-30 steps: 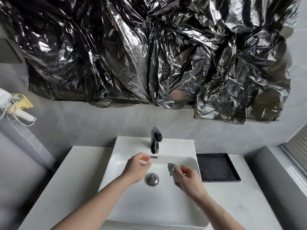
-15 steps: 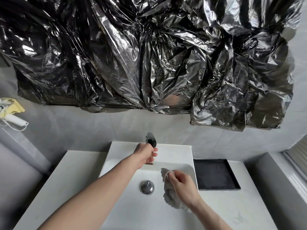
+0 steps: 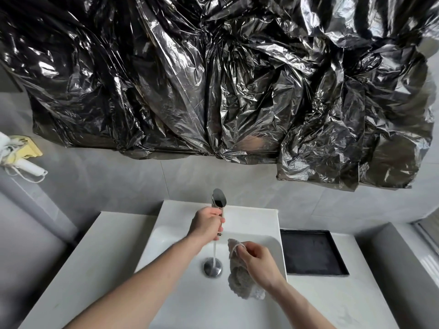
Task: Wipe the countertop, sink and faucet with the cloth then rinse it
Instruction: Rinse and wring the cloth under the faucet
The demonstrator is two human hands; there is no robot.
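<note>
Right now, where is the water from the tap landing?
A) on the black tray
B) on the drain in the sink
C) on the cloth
B: the stream falls from the faucet straight onto the drain, while the right hand holds the cloth beside it.
</note>
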